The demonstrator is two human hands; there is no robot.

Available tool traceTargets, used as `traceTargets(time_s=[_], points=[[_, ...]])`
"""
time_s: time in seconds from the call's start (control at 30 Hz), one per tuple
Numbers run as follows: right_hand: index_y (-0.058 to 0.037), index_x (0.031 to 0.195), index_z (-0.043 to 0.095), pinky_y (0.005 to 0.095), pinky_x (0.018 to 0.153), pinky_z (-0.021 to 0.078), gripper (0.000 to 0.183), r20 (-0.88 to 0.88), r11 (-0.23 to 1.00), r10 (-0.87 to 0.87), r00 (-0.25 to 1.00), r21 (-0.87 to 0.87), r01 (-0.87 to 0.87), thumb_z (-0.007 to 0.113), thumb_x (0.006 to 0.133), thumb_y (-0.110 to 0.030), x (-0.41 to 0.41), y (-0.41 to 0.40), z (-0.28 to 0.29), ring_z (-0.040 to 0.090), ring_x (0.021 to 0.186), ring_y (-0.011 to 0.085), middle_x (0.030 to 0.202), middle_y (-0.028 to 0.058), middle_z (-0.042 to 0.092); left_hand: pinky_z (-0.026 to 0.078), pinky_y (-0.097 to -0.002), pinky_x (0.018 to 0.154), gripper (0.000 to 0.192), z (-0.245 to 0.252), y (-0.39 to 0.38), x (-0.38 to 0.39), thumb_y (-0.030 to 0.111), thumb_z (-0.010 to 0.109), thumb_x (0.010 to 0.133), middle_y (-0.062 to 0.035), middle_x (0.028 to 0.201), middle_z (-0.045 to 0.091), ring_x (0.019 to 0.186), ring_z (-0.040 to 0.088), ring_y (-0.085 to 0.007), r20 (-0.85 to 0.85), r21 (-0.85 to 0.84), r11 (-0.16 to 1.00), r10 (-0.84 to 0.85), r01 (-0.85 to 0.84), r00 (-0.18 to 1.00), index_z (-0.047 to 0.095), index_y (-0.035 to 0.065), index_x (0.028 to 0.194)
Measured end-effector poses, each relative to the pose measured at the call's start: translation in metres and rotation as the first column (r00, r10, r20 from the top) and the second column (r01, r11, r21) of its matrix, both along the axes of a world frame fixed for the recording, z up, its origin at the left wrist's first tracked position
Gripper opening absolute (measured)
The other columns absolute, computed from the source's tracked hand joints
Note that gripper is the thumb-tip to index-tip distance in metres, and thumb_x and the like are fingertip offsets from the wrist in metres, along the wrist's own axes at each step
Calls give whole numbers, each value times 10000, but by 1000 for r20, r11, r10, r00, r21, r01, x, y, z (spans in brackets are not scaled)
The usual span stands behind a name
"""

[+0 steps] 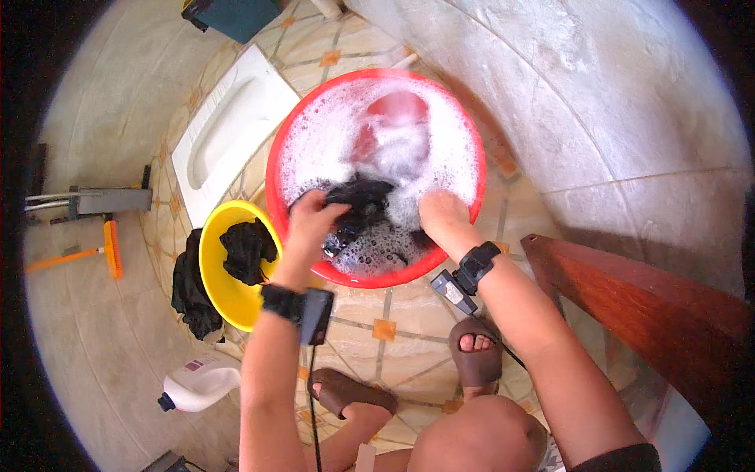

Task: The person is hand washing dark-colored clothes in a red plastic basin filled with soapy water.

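Observation:
A red plastic basin (377,280) of sudsy water stands on the tiled floor before me. Black wet cloth (363,203) lies in the foam at its near left. My left hand (315,215) is over the left part of the basin at this cloth, thumb and fingers apart; whether it grips any is unclear. My right hand (445,215) is at the basin's right side, curled, with its fingers hidden in foam beside a dark piece of cloth. Left of the basin, a yellow tub (233,304) holds more black cloth (248,251).
A white squat toilet pan (206,141) lies at the upper left. Black cloth (194,289) and a white plastic jug (203,380) are left of the tub. An orange brush (111,251) is farther left. A wooden door (637,312) stands at the right.

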State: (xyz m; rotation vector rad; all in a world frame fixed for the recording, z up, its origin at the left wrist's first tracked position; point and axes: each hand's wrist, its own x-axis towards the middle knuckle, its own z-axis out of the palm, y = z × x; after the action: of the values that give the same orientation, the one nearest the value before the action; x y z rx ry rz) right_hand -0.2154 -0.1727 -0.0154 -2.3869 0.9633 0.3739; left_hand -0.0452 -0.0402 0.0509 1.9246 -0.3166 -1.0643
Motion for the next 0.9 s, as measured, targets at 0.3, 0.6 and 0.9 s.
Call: traceTargets(time_s=[0.3,0.6,0.9], points=[[-92,1128,444,421,768,437,412,705,913,-331,628,71,401,548,731,-52,3,-3,18,559,876,335,970,174,565,439,-250,649,184,98,45,31,76,599,729,-63,726,528,739,561,-170,205,-85,991,118,-103,972,527,40,895],[-16,1028,495,438,734,418,272,730,883,-358,582,61,466,504,789,-147,16,-1,4,529,837,386,891,227,554,434,-379,790,290,66,80,51,24,543,759,-189,954,527,895,527,-328,825,472,856,-514,213,237,544,20,1049],[0,943,482,351,729,425,271,639,981,-173,749,183,69,581,725,-127,4,-3,2,547,808,290,853,178,550,450,-394,734,254,41,74,-9,164,641,682,-135,943,538,873,538,-308,655,580,622,-740,526,153,558,62,899]])
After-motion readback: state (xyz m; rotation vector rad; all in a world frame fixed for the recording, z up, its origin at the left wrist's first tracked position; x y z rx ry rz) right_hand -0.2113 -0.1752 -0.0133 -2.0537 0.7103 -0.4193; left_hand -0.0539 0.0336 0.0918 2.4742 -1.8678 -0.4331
